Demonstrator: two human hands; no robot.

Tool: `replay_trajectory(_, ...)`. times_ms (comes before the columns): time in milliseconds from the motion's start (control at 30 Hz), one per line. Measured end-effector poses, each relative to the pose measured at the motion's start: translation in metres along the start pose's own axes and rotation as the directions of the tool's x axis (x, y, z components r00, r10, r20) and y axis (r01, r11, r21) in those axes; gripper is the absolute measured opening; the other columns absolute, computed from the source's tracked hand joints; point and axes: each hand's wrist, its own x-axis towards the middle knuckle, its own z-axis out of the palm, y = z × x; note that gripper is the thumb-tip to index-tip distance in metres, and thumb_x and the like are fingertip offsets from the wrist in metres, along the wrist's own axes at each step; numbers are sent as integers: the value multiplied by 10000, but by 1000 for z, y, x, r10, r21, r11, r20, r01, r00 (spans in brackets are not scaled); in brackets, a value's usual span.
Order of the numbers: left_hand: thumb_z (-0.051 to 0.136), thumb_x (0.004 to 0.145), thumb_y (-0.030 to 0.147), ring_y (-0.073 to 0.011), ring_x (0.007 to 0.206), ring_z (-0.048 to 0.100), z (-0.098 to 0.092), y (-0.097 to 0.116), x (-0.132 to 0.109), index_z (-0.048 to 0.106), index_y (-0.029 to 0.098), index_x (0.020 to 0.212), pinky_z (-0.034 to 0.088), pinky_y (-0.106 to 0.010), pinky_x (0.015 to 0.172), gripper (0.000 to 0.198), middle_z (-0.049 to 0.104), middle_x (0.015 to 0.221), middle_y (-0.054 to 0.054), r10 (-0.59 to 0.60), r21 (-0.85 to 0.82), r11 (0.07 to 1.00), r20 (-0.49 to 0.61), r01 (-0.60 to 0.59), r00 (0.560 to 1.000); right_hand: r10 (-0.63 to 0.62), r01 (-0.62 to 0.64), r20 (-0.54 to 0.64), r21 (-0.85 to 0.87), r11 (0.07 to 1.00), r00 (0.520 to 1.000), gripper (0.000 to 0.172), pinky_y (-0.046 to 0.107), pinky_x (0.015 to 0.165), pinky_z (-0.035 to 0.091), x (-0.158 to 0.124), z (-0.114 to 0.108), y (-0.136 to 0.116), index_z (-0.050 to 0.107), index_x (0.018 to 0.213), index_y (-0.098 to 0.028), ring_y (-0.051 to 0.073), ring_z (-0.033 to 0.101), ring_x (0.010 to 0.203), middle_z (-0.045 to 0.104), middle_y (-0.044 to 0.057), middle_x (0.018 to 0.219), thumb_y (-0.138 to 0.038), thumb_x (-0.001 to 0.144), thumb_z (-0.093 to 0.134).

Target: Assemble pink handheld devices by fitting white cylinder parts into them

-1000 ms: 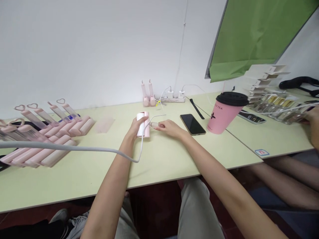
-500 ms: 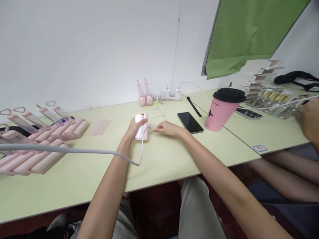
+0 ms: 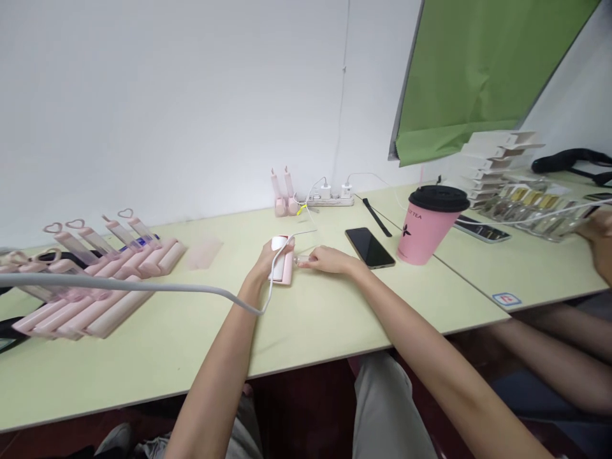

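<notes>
My left hand (image 3: 266, 262) is closed around a small pink-and-white case (image 3: 288, 271) that rests on or just above the table. To its right, my right hand (image 3: 325, 260) pinches a small clear piece (image 3: 302, 259) against the side of the case. Whether that piece is joined to the case, I cannot tell. A white cable (image 3: 273, 280) crosses in front of the case and partly covers it. Over at the left lie several pink tubes (image 3: 115, 306), with clear pink-capped tubes (image 3: 122, 233) with loops leaning behind them.
A phone (image 3: 370, 247) and a pink cup (image 3: 427, 229) with a black lid stand right of my hands. Two pink devices (image 3: 285, 203) and a power strip (image 3: 329, 201) sit by the wall. Glass bottles (image 3: 530, 207) and a co-worker's hand (image 3: 597, 236) are at far right.
The camera view has shifted, so the table and its things appear lower and mostly farther right. Both hands keep their hold, and the case appears turned slightly.
</notes>
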Motion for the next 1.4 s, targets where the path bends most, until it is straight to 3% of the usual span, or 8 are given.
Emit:
replay_trajectory(200, 713, 561, 405, -107, 551, 499, 4, 7, -6, 563, 149, 893, 403, -237, 553, 445, 550, 644, 4, -23, 6, 1000, 37, 22, 999, 37, -35, 39, -40, 999, 999, 682, 241, 497, 268, 0, -1, 2, 579, 662, -139, 114, 447, 524, 573, 50, 654, -762, 728, 311)
replay_trajectory(367, 697, 579, 437, -125, 544, 524, 3, 10, -9, 548, 157, 913, 413, -251, 537, 461, 570, 647, -7, -100, -65, 992, 75, 105, 992, -28, -35, -189, -325, 945, 982, 645, 262, 575, 328, -4, 3, -11, 632, 750, -141, 202, 583, 697, 644, 124, 760, -692, 797, 299)
replay_trajectory(500, 707, 568, 450, -120, 511, 515, 6, 10, -10, 535, 170, 921, 408, -246, 519, 483, 551, 601, 12, -173, -148, 973, 19, 174, 985, -37, -121, -290, -507, 853, 956, 560, 295, 631, 362, -4, 6, -22, 634, 883, -110, 261, 617, 814, 655, 190, 826, -591, 844, 349)
replay_trajectory(600, 721, 557, 451, -110, 502, 509, 7, 12, -11, 526, 179, 949, 399, -233, 512, 515, 535, 586, 30, -162, -174, 972, -19, 156, 987, -58, -109, -287, -531, 840, 956, 517, 290, 629, 365, -2, 7, -25, 608, 934, -101, 257, 625, 820, 657, 198, 834, -549, 861, 361)
replay_trajectory(833, 720, 570, 446, -115, 508, 527, 7, 13, -8, 515, 176, 967, 429, -242, 517, 522, 545, 605, 26, -123, -197, 972, 15, 124, 992, -178, -54, -309, -615, 787, 934, 460, 300, 589, 337, 1, 10, -24, 559, 913, -87, 260, 629, 745, 648, 172, 774, -508, 873, 377)
replay_trajectory(1033, 709, 572, 478, -118, 508, 538, 1, 12, -5, 524, 157, 916, 428, -240, 514, 506, 558, 608, 5, -163, -189, 968, 25, 165, 986, -190, -64, -306, -658, 750, 933, 388, 298, 614, 322, 3, 14, -26, 519, 970, -108, 231, 607, 754, 630, 148, 815, -450, 903, 348)
replay_trajectory(1233, 718, 543, 468, -89, 473, 479, 0, 12, -4, 528, 153, 835, 373, -214, 481, 470, 507, 566, 25, -183, -238, 957, -53, 166, 982, -145, -135, -379, -621, 772, 914, 401, 306, 640, 310, 2, 22, -27, 502, 984, -135, 218, 582, 780, 607, 138, 850, -407, 937, 212)
replay_trajectory(1400, 703, 567, 444, -93, 478, 456, 4, 12, -5, 542, 168, 854, 348, -221, 472, 430, 493, 564, 32, -147, -198, 971, -57, 133, 987, -111, -168, -396, -607, 777, 912, 245, 316, 651, 311, 0, 27, -24, 516, 972, -145, 229, 582, 785, 609, 139, 865, -251, 927, 300)
